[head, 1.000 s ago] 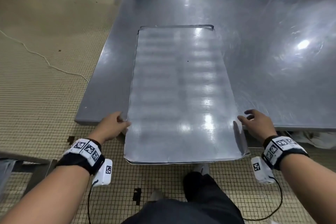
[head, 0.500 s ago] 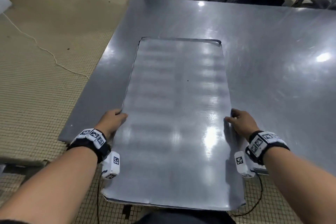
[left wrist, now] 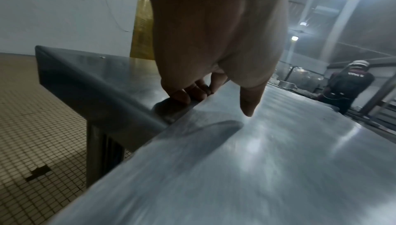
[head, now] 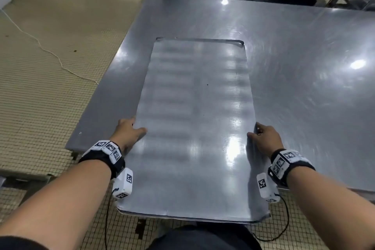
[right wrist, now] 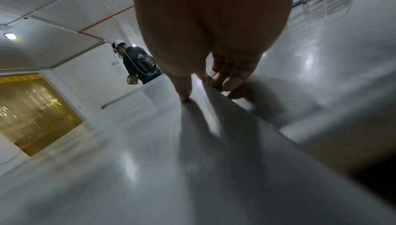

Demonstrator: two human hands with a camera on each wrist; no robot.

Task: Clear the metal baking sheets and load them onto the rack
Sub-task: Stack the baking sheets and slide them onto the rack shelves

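Steel table (head: 304, 67) carries one bare baking sheet (head: 194, 128), its near end overhanging the edge. Left hand (head: 126, 132) and right hand (head: 265, 138) pinch its long rims, thumbs on top. Loading remains; no rack visible.

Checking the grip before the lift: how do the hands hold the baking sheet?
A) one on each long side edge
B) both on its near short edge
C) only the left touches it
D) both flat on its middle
A: the left hand grips the baking sheet on its left long edge, the right hand its right.
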